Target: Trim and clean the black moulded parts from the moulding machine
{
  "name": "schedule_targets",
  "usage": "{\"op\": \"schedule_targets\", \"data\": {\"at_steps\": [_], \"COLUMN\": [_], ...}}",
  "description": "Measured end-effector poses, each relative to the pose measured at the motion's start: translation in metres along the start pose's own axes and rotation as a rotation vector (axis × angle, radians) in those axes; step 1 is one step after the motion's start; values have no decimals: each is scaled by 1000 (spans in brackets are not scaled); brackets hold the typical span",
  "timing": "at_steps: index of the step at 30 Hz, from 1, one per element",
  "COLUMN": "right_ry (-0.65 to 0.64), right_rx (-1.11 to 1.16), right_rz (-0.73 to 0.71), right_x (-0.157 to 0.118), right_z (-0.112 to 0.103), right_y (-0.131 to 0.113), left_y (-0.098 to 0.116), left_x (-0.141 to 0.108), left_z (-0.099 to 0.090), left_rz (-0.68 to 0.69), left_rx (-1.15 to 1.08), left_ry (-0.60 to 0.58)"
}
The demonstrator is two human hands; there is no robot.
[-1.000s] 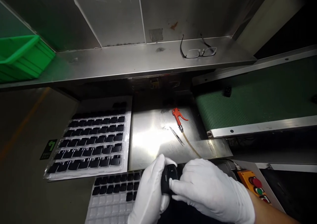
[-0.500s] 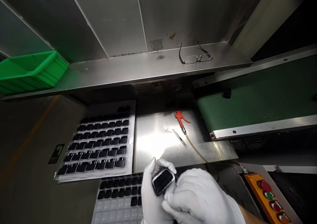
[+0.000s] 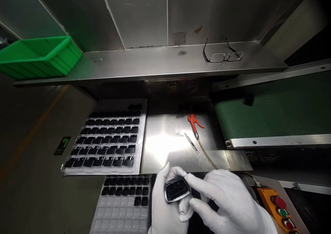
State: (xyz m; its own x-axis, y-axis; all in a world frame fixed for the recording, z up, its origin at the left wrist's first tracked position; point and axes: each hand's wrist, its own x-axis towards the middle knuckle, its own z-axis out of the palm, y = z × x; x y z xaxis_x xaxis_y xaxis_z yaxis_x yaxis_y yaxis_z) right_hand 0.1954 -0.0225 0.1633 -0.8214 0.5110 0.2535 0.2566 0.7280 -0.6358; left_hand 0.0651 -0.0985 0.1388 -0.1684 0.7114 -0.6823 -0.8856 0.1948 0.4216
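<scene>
A small black rounded case with a pale rim is held in my left hand, whose white-gloved fingers wrap round it at the bottom centre. Just right of it is my right hand, also gloved, its index finger and thumb apart and their tips close to the case's right edge. Nothing shows between those fingers. Left of the hands, rows of black parts fill an upper tray. Below it, a second tray holds black parts in its upper rows.
An orange air gun and tweezers lie on the metal table. Glasses and a green bin stand on the shelf. At right are a green conveyor and an orange button box.
My right fingers have spread from a bunched pose beside the case. The case has turned to lie more level. The view has shifted, moving most of the scene rightward.
</scene>
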Motion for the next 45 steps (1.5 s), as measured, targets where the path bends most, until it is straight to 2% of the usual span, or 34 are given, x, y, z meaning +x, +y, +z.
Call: {"op": "schedule_targets", "data": {"at_steps": [3,7,13,16,22,29,32,36,41,43,45], "right_ry": [-13,-8,-80,-123,-119,-140,-133,-150,-259,-283,-255], "right_rx": [84,140,112,113,126,182,97,34,-126,-97,2], "right_rz": [-8,32,154,187,181,176,154,151,302,328,301], "right_x": [3,9,8,9,17,24,22,19,14,14,12], "right_z": [5,13,27,32,43,49,51,57,70,73,72], "right_y": [2,3,8,12,13,14,15,12,-3,-8,-12], "left_y": [0,2,7,9,11,11,16,17,11,10,11], "left_x": [4,9,12,15,23,28,28,30,28,26,23], "left_z": [-6,-10,-18,-22,-28,-35,-34,-36,-38,-38,-38], "left_rz": [-201,-342,-320,-369,-335,-383,-328,-179,65,137,179], "left_rx": [-84,-196,-172,-165,-228,-218,-145,-17,105,154,212], "left_ry": [-124,-128,-55,-38,-11,16,80,162,242,256,230]}}
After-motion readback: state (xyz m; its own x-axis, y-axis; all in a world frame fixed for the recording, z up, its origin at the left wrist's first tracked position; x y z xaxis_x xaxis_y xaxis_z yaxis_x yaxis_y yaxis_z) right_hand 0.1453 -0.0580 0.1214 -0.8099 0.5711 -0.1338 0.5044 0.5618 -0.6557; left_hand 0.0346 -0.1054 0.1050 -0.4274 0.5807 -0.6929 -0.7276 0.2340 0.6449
